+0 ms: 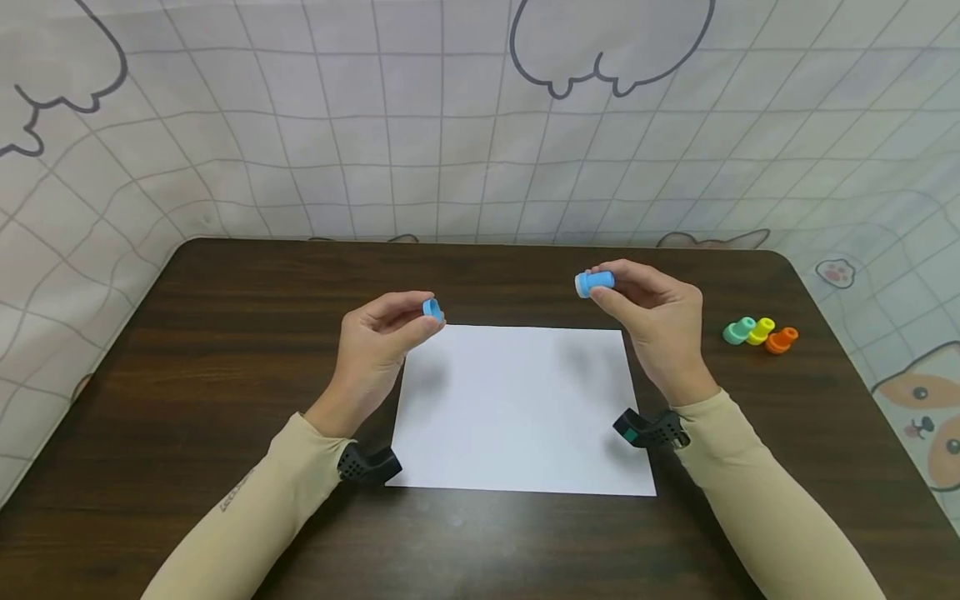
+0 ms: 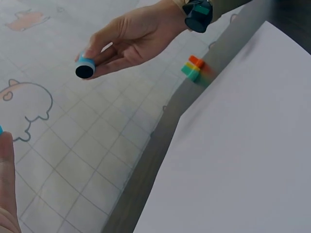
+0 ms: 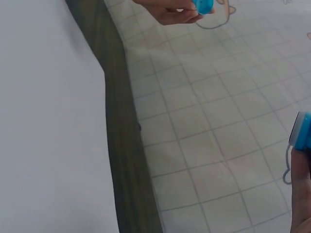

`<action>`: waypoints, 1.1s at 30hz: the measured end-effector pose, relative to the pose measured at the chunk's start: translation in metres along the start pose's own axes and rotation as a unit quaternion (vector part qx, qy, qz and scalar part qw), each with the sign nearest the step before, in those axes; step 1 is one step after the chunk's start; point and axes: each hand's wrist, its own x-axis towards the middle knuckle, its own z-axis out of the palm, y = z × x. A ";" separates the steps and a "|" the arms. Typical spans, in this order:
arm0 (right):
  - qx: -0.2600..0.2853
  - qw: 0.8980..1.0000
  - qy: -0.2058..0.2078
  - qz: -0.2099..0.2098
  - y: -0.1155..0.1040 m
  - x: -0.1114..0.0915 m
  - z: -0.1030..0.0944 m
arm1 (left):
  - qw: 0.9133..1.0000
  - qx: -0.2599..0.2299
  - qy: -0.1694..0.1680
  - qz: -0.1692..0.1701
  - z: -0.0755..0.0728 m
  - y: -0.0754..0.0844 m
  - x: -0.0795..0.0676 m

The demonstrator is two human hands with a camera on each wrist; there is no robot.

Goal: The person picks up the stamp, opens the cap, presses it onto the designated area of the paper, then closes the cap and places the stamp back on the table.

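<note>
My right hand (image 1: pixel 660 325) pinches a small blue stamp (image 1: pixel 598 281) between thumb and fingers, above the far right part of the paper. In the left wrist view, the dark round face (image 2: pixel 85 72) of that stamp shows below a pale rim. Its blue cap (image 1: pixel 432 309) is pinched by my left hand (image 1: pixel 371 350), which hovers over the paper's far left corner. Cap and stamp are well apart. The right wrist view catches the cap (image 3: pixel 204 6) at its top edge. A white sheet of paper (image 1: pixel 517 408) lies flat beneath and between the hands.
Right of my right hand, a teal stamp (image 1: pixel 738 330), a yellow stamp (image 1: pixel 761 331) and an orange stamp (image 1: pixel 782 340) stand close together. The dark wooden table (image 1: pixel 225 333) meets a white grid-patterned cloth (image 1: pixel 465 125) behind it.
</note>
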 end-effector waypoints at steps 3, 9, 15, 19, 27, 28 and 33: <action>-0.018 1.000 0.000 0.010 0.002 -0.002 -0.004 | 1.000 0.001 0.001 -0.005 -0.002 -0.002 0.000; -0.018 1.000 -0.005 0.018 0.007 -0.004 -0.010 | 1.000 -0.001 0.003 -0.008 -0.004 -0.005 -0.001; -0.017 0.999 -0.018 0.032 0.015 -0.007 -0.016 | 1.000 0.003 0.003 -0.016 -0.006 -0.009 -0.001; -0.021 0.999 -0.020 0.041 0.021 -0.008 -0.019 | 1.000 -0.002 0.006 -0.030 -0.008 -0.013 -0.002; -0.060 0.997 -0.021 0.054 0.028 -0.009 -0.024 | 0.999 0.007 0.009 -0.041 -0.013 -0.020 -0.004; -0.063 0.996 -0.022 0.056 0.028 -0.009 -0.024 | 0.999 0.010 0.009 -0.041 -0.014 -0.021 -0.005; -0.083 0.994 -0.026 0.071 0.032 -0.009 -0.026 | 0.999 0.016 0.015 -0.046 -0.018 -0.025 -0.007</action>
